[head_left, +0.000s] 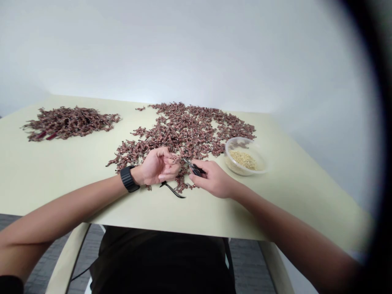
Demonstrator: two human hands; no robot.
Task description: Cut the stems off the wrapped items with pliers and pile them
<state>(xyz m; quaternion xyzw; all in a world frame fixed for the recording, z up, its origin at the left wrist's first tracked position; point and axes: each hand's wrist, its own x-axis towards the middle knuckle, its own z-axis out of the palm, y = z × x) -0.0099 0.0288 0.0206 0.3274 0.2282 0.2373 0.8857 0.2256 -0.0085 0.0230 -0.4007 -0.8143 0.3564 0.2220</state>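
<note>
My left hand (162,165), with a black watch (130,179) on the wrist, pinches a small reddish-brown piece (175,160) between thumb and fingertips. Its exact kind is too small to make out. My right hand (214,179) is closed around the dark handles of a pair of pliers (197,169). Their metal tip points left and reaches the piece at my left fingertips. Just beyond both hands spreads a large heap of similar reddish-brown pieces (183,126). Beneath my left hand, a second black-handled tool (174,191) lies on the table, partly covered by the hand.
A clear round plastic tub (261,167) holding small golden bits (243,160) stands right of the heap. Another pile of reddish-brown pieces (76,122) lies at the far left of the pale yellow table (196,216). A white wall (171,49) rises behind the table.
</note>
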